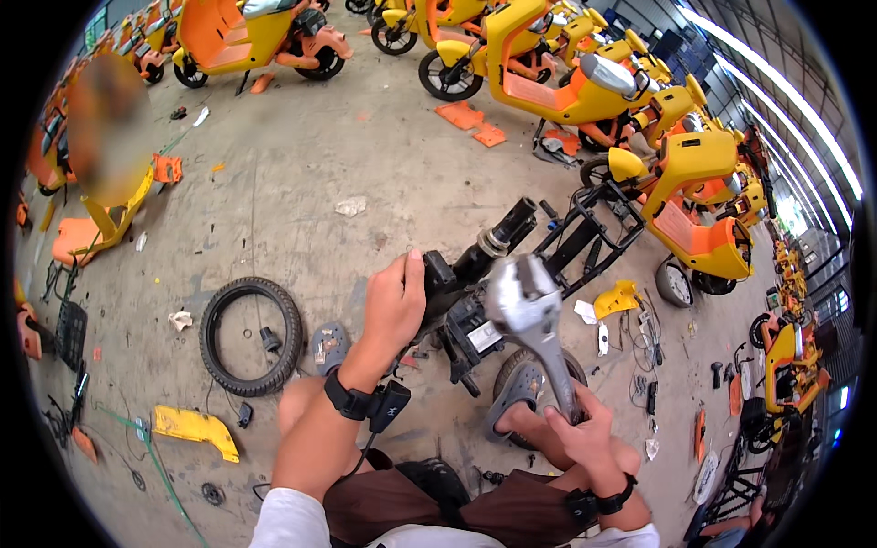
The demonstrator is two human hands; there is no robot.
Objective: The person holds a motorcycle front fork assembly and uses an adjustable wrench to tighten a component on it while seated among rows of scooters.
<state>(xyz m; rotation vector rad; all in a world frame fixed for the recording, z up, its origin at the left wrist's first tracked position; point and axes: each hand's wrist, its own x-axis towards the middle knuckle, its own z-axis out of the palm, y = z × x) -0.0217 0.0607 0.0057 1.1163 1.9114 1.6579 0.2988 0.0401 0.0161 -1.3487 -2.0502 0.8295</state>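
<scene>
My right hand [586, 427] is closed round the handle of a large adjustable wrench [550, 352]. The wrench's metal jaws are raised in front of the stripped black scooter frame [473, 263]; I cannot tell whether they touch it. A metal collar [493, 242] rings the frame's tube near its upper end. Against the near side of this tube, my left hand [395, 297] is closed on the frame, with its fingertips hidden. A wheel [574, 367] lies below the frame, partly covered by my clog [517, 400].
A loose tyre [208, 336] lies on the floor to the left, near a yellow panel [196, 433]. Cables [647, 340] and another yellow panel [617, 300] are scattered at the right. Several yellow-orange scooters [566, 96] stand behind. A blurred person [110, 128] is at far left.
</scene>
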